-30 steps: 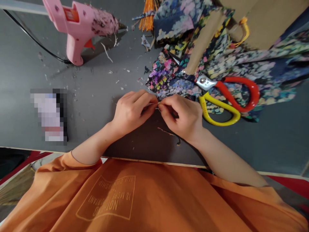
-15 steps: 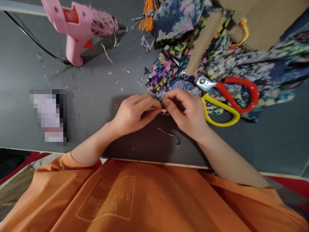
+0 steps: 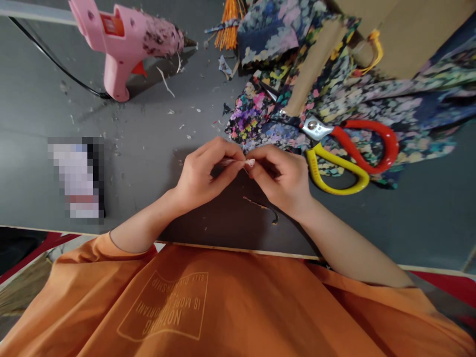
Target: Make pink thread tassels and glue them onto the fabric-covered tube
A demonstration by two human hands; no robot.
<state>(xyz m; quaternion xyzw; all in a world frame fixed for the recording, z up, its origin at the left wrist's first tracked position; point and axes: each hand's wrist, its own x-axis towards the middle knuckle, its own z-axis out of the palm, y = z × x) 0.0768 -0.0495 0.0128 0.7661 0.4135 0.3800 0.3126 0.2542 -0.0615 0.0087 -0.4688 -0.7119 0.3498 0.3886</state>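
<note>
Between my hands is a small bundle of pale thread (image 3: 251, 162), with a looped, knotted end near the fingertips. My left hand (image 3: 208, 171) is closed in a pinch around its strands, which run back under the fingers. The thumb and forefinger of my right hand (image 3: 283, 177) pinch at the looped end; the exact contact is partly hidden. Just beyond the fingers lies floral fabric (image 3: 253, 111). To the right of my right hand rest scissors (image 3: 316, 128) with one red and one yellow handle, blades partly covered by the cloth and a brown strip (image 3: 314, 64).
A pink glue gun (image 3: 126, 44) with a black cord (image 3: 52, 59) lies at the back left. A blurred-out flat object (image 3: 78, 181) sits at the left. An orange tassel (image 3: 227, 29) is at the back. A thin dark scrap (image 3: 266, 207) lies near the table's front edge.
My fingertips have shifted, and the pale thread's looped end now shows more clearly between them. My right hand has moved slightly toward me and to the left.
</note>
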